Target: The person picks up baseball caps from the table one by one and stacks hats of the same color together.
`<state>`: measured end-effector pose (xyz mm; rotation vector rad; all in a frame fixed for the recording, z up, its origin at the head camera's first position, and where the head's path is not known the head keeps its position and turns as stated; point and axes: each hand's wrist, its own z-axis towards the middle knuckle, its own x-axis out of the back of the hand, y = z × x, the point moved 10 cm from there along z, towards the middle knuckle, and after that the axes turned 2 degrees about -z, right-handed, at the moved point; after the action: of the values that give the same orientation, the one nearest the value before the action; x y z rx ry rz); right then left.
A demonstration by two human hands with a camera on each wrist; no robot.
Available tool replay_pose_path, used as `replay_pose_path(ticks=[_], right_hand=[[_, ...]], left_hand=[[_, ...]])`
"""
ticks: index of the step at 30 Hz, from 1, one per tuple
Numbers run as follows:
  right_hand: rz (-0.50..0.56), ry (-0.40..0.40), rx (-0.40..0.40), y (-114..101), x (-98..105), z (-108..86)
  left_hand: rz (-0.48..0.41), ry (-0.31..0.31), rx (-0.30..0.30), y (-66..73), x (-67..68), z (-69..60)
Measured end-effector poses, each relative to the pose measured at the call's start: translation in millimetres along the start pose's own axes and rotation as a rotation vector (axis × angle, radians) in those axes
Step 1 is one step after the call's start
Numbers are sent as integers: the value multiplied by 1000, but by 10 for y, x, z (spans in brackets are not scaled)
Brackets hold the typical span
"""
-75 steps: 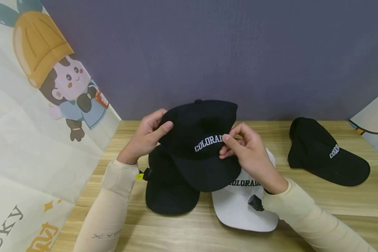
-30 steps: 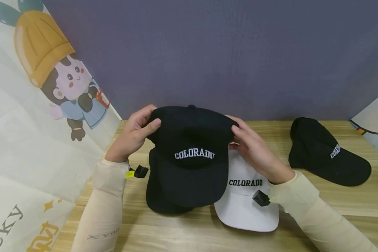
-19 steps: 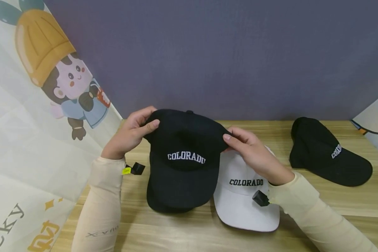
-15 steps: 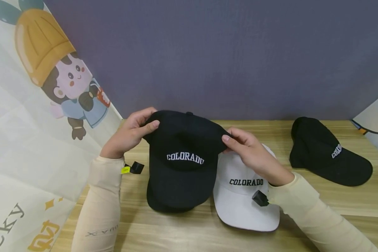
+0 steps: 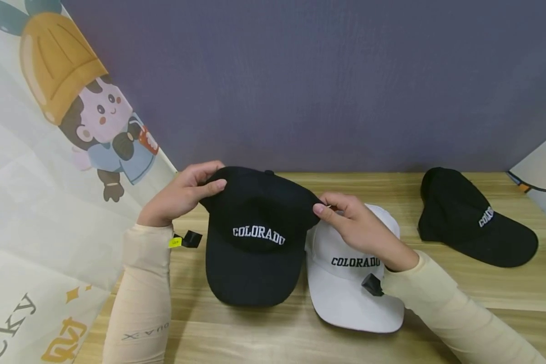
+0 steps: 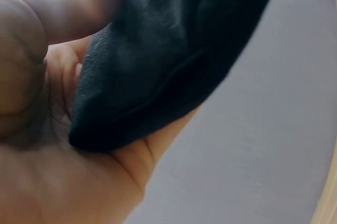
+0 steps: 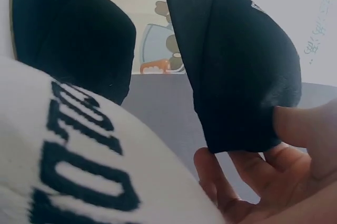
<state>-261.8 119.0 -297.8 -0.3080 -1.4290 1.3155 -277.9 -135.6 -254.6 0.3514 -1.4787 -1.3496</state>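
A black baseball cap [image 5: 255, 268] with white COLORADO lettering hangs between both hands, its brim toward me. My left hand [image 5: 175, 199] grips its left side, thumb in front and fingers behind; the left wrist view shows the black cloth [image 6: 142, 60] lying across the palm. At the opposite edge, my right hand [image 5: 364, 227] pinches the cap's side [image 7: 247, 87] between thumb and fingers. Another black cap [image 7: 79, 39] appears in the right wrist view, while the held cap hides it in the head view. A white COLORADO cap [image 5: 350, 298] lies partly under my right hand.
Farther right on the wooden table [image 5: 459, 318] lies a black cap [image 5: 473, 227], its brim pointing right. A grey-blue panel [image 5: 323, 86] stands behind the table. On the left hangs a pale sheet [image 5: 41, 202] printed with a cartoon figure.
My right hand has shifted from the lettering to the cap's right edge. Both hands have brought the held cap down and left, covering the black cap beneath and uncovering more of the white one.
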Motion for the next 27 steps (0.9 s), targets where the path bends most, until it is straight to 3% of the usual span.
replay_pose_path(ticks=[15, 22, 27], right_hand=[[-177, -8, -38, -16, -101, -35], [-222, -13, -1, -32, -161, -29], [-226, -37, -1, -2, -192, -15]], left_hand=[[60, -121, 125, -236, -22, -55], [-1, -235, 221, -367, -116, -107], [-17, -291, 226, -419, -160, -121]])
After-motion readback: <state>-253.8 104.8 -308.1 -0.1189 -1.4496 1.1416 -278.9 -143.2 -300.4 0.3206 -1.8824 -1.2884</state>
